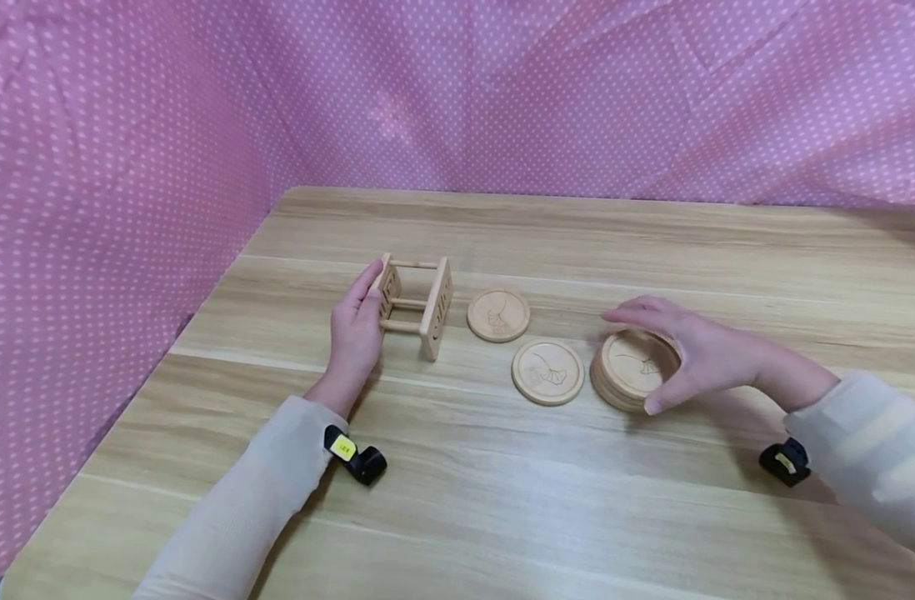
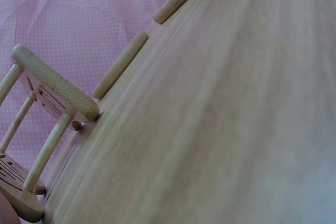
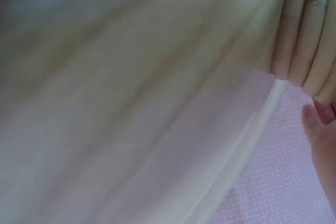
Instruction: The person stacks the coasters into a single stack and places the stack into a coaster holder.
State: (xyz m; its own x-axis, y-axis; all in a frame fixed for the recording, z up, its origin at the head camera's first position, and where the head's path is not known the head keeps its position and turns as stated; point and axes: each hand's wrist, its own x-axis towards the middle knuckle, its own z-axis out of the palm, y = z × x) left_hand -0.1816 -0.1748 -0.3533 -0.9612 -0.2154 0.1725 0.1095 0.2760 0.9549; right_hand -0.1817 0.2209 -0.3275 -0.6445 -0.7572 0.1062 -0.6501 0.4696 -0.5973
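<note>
The stack of round wooden coasters [image 1: 624, 367] stands on the counter [image 1: 457, 508] between the spread thumb and fingers of the right hand [image 1: 693, 342], the nearer hand, with the thumb on its near side. Well to the left, the left hand [image 1: 355, 332] lies against the outer left side of the wooden rack [image 1: 437, 312]; whether it grips cannot be told.

Wooden rack [image 1: 437, 310], coaster stack [image 1: 628, 367]; between them, two leaf-engraved coasters [image 1: 549, 372] (both flat).

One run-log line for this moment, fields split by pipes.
left hand: holds wooden rack | right hand: around disc stack, contact unclear | two loose discs: flat on table, between rack and stack
</note>
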